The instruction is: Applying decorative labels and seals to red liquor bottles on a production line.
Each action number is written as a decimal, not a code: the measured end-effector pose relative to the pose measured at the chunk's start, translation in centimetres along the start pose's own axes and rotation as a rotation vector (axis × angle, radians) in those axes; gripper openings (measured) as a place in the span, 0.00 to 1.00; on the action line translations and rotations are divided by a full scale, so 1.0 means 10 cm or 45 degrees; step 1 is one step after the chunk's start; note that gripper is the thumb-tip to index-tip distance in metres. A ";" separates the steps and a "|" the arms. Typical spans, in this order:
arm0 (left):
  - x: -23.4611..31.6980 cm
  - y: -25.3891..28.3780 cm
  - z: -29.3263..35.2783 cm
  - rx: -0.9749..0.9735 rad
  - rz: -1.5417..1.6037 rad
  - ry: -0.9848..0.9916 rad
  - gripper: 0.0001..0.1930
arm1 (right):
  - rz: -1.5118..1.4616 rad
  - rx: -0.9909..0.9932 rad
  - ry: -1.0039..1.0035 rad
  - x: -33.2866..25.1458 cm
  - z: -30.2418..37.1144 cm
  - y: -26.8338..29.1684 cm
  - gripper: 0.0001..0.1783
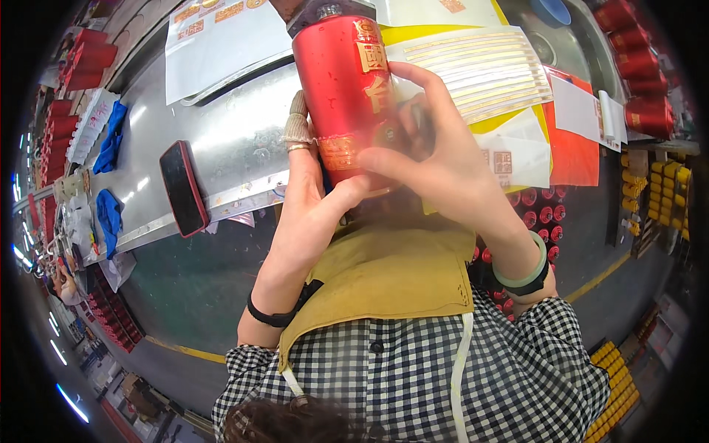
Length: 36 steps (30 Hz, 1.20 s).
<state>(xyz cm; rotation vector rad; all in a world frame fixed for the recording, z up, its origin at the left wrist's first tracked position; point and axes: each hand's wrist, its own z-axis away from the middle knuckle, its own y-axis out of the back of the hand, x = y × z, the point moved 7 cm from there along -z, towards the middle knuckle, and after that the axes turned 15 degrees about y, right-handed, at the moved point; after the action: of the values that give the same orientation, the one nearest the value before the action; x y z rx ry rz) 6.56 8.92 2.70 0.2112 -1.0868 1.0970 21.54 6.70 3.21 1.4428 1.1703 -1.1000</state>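
Observation:
A glossy red bottle (pixel 330 85) with gold characters and a gold patch low on its side lies tilted between my two hands, its dark neck pointing away from me. My left hand (pixel 310 181) is closed round its lower left side, with pale cloth finger covers on the fingers and the thumb at the base. My right hand (pixel 454 159) is curved on the right side; its thumb presses beside the gold patch and the index finger touches higher up. The other right fingers are blurred. Beyond the right hand lies a white sheet of gold strips (pixel 480 70).
A phone in a red case (pixel 182 188) rests on the metal table (pixel 244 111) at left. Blue cloths (pixel 109 214) lie farther left. White backing papers (pixel 221 44), a red sheet (pixel 576 148) and a blue bowl (pixel 551 12) are around. Red bottles (pixel 650 114) stand at right.

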 end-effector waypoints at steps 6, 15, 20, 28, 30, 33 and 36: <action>0.03 0.02 -0.01 -0.020 -0.027 -0.132 0.52 | 0.039 -0.020 0.001 -0.03 -0.02 0.01 0.49; 0.00 0.09 0.03 0.000 -0.137 -0.167 0.57 | 0.070 -0.023 0.131 -0.18 0.02 0.07 0.41; -0.10 0.21 0.13 0.108 -0.270 -0.284 0.69 | 0.031 0.254 0.420 -0.28 0.18 0.28 0.24; -0.25 0.20 0.13 0.444 -0.667 -0.441 0.63 | 0.721 -0.248 1.141 -0.88 0.51 -0.05 0.14; -0.10 0.13 0.30 0.753 -1.049 -0.869 0.55 | 0.672 -0.255 1.084 -0.89 0.45 0.06 0.13; -0.06 -0.15 0.49 1.029 -1.561 -1.271 0.34 | 0.614 0.150 1.000 -0.82 0.36 0.34 0.16; -0.21 -0.12 0.45 1.084 -1.660 -1.397 0.27 | 0.567 0.260 0.970 -0.77 0.30 0.40 0.18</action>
<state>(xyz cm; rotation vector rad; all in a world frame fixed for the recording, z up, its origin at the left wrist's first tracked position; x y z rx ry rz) 4.68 4.27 3.75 2.0509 -0.9629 0.0594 24.18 2.28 10.82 2.2563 1.1554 -0.3547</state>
